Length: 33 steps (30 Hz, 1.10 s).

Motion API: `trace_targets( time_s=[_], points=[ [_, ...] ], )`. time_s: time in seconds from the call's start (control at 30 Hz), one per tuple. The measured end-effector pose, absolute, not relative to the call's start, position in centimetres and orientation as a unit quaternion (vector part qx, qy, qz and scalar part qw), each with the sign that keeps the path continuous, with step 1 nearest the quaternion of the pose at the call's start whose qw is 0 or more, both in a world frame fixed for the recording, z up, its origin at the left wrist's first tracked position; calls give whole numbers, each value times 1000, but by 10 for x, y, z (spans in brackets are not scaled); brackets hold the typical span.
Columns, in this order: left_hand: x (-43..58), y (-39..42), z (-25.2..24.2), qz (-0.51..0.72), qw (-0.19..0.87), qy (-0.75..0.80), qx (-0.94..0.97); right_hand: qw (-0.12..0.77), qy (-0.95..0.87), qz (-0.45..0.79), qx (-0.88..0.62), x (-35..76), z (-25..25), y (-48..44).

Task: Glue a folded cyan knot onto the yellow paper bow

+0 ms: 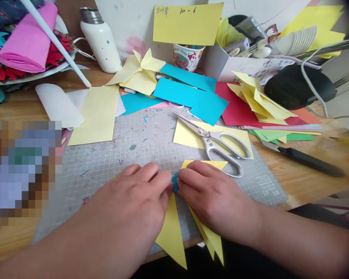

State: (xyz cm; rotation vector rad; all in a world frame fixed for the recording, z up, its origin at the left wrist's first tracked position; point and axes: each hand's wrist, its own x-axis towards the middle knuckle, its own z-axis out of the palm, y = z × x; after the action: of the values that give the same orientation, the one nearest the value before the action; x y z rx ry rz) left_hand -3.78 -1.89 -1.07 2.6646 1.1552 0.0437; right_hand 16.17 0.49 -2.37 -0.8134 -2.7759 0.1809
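Observation:
Over the front half of the grey cutting mat [128, 170], my left hand [142, 193] and my right hand [212, 193] meet with fingers closed. A small blue piece [175, 183], looking like paper, sits between their fingertips, both hands pinching at it; its full shape is hidden. Folded yellow paper [172, 234] with pointed ends spreads beneath the hands and hangs past the mat's front edge. Just beyond my right hand lie silver scissors [211, 141], blades spread slightly, on a pale yellow sheet [186, 135].
Blue paper strips [186, 93] lie behind the scissors. Folded yellow paper shapes [142, 71] stand at the back, near a white bottle [100, 42] and a paper cup [189, 58]. A black-handled knife [311, 161] rests at right. Pale yellow sheet [95, 116] lies left.

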Motion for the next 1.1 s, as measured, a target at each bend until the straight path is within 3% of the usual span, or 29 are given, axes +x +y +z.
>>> trace_targets(
  time_s=[0.23,0.47,0.73,1.1],
  points=[
    [-31,-15,7,-51,74,379,921,118,-941,146,-281,182,-22,8],
    [-29,-25,7,-61,32,381,922,212,-873,328,-293,201,-13,22],
    [-25,-37,-5,-55,-28,392,918,208,-924,151,-284,212,-23,10],
    [-27,-39,-15,-50,-75,362,928,157,-950,60,-263,219,-17,-15]
  ],
)
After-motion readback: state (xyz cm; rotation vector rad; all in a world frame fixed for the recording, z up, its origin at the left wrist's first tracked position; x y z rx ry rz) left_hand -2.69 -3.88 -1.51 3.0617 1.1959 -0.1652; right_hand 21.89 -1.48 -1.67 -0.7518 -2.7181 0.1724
